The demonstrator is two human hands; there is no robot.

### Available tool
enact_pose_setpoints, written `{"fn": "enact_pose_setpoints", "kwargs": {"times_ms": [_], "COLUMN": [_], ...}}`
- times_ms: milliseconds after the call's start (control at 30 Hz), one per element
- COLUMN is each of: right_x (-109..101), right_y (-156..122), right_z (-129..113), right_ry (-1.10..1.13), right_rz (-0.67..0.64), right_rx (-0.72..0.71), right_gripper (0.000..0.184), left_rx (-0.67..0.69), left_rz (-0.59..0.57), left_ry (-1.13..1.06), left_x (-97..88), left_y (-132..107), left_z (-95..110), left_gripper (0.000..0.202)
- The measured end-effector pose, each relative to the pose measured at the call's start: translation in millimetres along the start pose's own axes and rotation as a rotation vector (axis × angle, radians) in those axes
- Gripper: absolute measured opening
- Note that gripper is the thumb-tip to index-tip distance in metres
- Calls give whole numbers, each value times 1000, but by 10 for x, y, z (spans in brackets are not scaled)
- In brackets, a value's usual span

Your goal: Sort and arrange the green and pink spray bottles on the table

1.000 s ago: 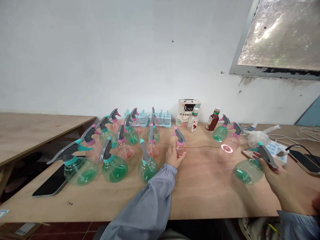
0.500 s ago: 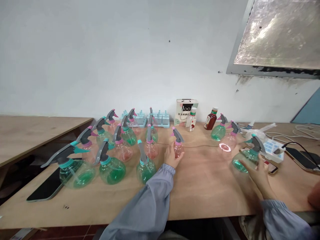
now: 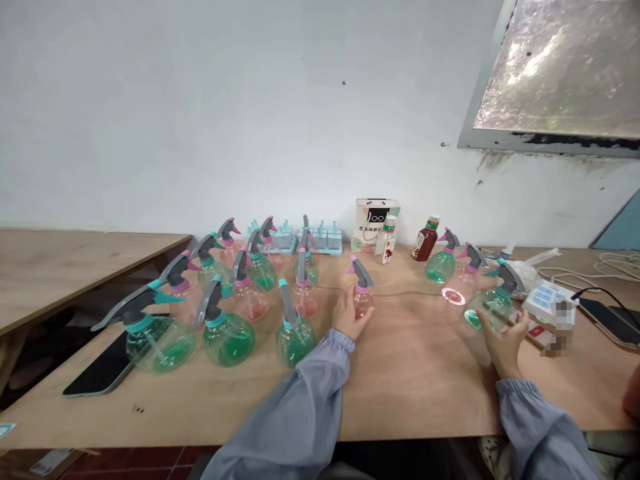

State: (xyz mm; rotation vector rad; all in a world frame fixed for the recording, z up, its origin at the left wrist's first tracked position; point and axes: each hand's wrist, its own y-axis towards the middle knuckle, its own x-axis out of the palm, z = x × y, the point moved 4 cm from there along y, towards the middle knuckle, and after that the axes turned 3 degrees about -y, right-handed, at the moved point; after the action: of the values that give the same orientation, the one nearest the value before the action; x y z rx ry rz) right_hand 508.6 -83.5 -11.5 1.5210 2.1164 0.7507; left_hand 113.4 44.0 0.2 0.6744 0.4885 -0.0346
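Observation:
My left hand (image 3: 351, 315) is wrapped around a small pink spray bottle (image 3: 363, 303) with a grey trigger head, upright on the table. At the right, my right hand (image 3: 505, 337) is in front of a green spray bottle (image 3: 493, 308), its thumb and fingers spread apart. Behind that bottle stand a pink spray bottle (image 3: 460, 283) and another green one (image 3: 441, 265). To the left of my left hand, several green and pink spray bottles stand in loose rows, the nearest being a green one (image 3: 295, 340).
Along the wall are pale blue moulds (image 3: 327, 239), a paper bag (image 3: 367, 227), a white bottle (image 3: 387, 243) and a dark red bottle (image 3: 426, 240). A phone (image 3: 100, 370) lies at left. A white power strip (image 3: 549, 303), cables and another phone (image 3: 607, 320) lie at right.
The green bottle at right has moved back, closer to the pink one behind it. My right hand has shifted left and its fingers have come away from the bottle. My left hand keeps its hold.

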Motion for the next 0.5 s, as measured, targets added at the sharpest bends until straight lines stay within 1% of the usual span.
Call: {"fn": "enact_pose_setpoints", "kwargs": {"times_ms": [67, 100, 133, 167, 200, 233, 267, 300, 367, 400, 433, 467, 500], "right_x": [-73, -77, -45, 32, 161, 323, 494, 663, 969, 1099, 1209, 1300, 1371], "right_y": [-116, -201, -300, -407, -519, -640, -766, -888, -1096, -1178, -1240, -1283, -1308], "right_z": [-138, -256, -405, -569, -744, -923, -1100, -1270, -1570, -1692, -1784, -1849, -1886], "right_ry": [7, 34, 68, 105, 114, 114, 132, 183, 334, 397, 447, 481, 503], "right_rz": [153, 197, 194, 130, -10, -182, -348, -495, -732, -826, -892, -932, -943], "right_rx": [-124, -210, -303, -365, -394, -403, -397, -383, -353, -350, -341, -328, -305], "right_gripper": [81, 73, 66, 58, 48, 42, 43, 49, 70, 80, 85, 86, 83], "left_rx": [-9, -12, -13, -12, -9, -4, 3, 16, 51, 69, 80, 81, 72], "left_rz": [-19, -32, -50, -71, -96, -120, -145, -171, -220, -242, -258, -270, -278], "left_ry": [-14, -27, -44, -67, -95, -126, -157, -184, -215, -218, -217, -216, -214], "left_x": [4, 12, 21, 30, 38, 42, 41, 35, 10, -6, -24, -42, -60], "left_y": [-30, -51, -76, -104, -132, -161, -188, -213, -254, -271, -285, -297, -307], "left_z": [44, 71, 103, 138, 176, 214, 251, 287, 345, 363, 371, 368, 357], "left_gripper": [74, 74, 74, 74, 74, 74, 74, 73, 72, 72, 72, 74, 75]}}
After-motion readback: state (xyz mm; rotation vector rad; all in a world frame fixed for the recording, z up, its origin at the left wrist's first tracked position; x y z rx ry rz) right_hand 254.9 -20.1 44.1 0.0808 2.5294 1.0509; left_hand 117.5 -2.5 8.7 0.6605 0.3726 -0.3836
